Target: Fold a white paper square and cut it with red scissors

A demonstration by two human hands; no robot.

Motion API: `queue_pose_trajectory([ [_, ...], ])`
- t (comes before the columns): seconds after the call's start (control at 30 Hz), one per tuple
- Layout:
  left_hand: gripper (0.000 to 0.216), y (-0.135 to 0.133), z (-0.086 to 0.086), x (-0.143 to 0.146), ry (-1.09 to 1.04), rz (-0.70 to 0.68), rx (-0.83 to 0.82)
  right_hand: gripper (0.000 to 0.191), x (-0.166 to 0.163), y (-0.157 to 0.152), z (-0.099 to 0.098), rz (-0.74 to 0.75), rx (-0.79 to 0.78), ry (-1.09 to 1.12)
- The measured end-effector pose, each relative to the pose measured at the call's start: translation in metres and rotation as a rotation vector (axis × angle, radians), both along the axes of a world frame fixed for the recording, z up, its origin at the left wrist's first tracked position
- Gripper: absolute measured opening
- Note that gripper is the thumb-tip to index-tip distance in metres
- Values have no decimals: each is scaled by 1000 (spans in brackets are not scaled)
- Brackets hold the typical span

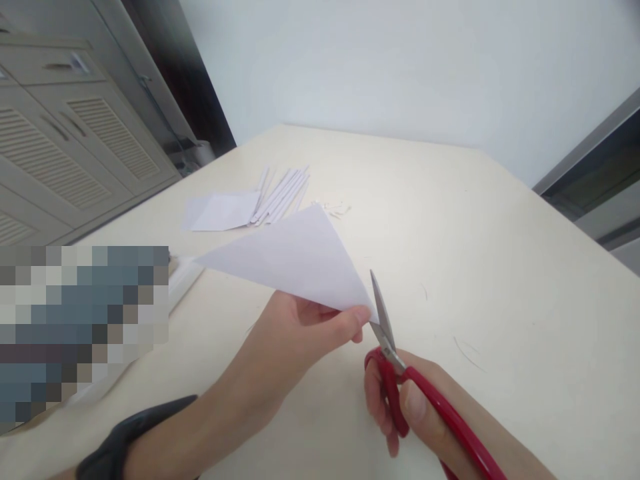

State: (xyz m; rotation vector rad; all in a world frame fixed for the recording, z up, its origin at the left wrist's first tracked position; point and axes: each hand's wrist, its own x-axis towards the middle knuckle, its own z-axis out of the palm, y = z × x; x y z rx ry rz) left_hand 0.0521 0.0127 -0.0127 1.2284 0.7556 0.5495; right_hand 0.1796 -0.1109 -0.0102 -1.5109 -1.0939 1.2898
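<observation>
A white sheet of paper folded into a triangle [295, 257] is pinched between the thumb and fingers of my left hand [315, 327], near its lower right corner. My right hand [415, 400] grips a pair of red-handled scissors [386, 347]. The scissor blades stand apart, and the paper's corner lies between them. Some fingers of my left hand are hidden behind the paper.
On the pale table [500, 267], a stack of white paper pieces [223, 210] lies beside several narrow paper strips [285, 193]. Small paper scraps [337, 210] lie near them. A pixelated area covers the left edge. A white wall [400, 67] stands behind, louvred cabinets [75, 127] at the left.
</observation>
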Motion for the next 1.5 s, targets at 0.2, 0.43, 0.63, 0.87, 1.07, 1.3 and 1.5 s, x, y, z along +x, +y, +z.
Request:
queue_pose_trajectory([
  [0.2,12,0,1,-4,-13,-16,1,53,1,0,12,-30,-82,52],
  [0.43,10,0,-2,-3,0,-31,2,53,2,0,14,-7,-144,114],
  [0.63,10,1,-2,-1,1,-30,17,55,1,2,14,22,-176,118],
  [0.87,13,0,-1,-3,-11,-36,15,54,1,1,2,92,-93,81],
  [1.07,11,1,-1,-1,-6,-40,7,56,1,-1,-6,102,-116,118],
  [1.3,10,2,-1,0,-11,-31,-6,55,-4,-3,-9,43,-84,118],
  [1.5,11,-1,-1,-1,9,-36,-23,53,-2,-3,-5,49,-92,77],
])
